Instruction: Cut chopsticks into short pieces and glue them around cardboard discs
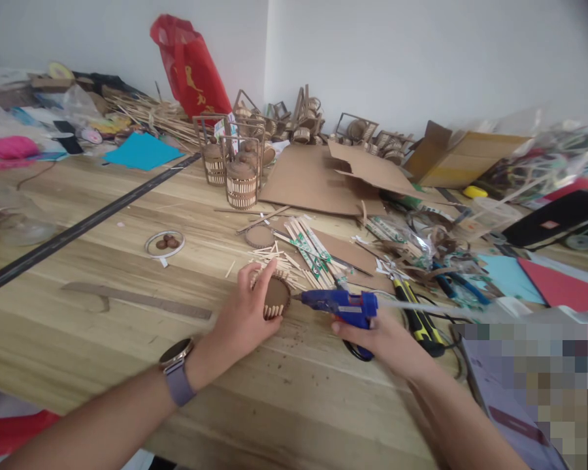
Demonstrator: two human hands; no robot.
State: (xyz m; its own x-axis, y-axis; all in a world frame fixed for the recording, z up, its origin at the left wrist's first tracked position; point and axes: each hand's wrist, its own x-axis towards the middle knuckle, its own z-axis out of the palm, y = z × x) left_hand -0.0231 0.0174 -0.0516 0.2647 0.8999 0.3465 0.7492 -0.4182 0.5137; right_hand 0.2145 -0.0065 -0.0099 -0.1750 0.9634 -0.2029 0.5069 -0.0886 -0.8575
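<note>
My left hand (247, 307), a watch on its wrist, curls around a round cardboard base (277, 292) whose rim carries short wooden sticks along part of it. In my right hand (367, 336) is a blue hot glue gun (340, 303), its nozzle pointing left at the base's right rim; whether it touches cannot be told. A glue stick (421, 305) juts from the gun's back. Just beyond the base lies a pile of cut wooden sticks (284, 264). Paper-wrapped chopsticks (311, 248) and a second cardboard ring (259, 235) are behind it.
Finished small lidded baskets (242, 183) stand at the back centre, beside flat cardboard sheets (304, 176). A white ring (164, 244) holding brown beads lies left. A cardboard strip (137, 299) lies in front of it. Yellow-black cutters (416, 316) and cables sit right of my right hand.
</note>
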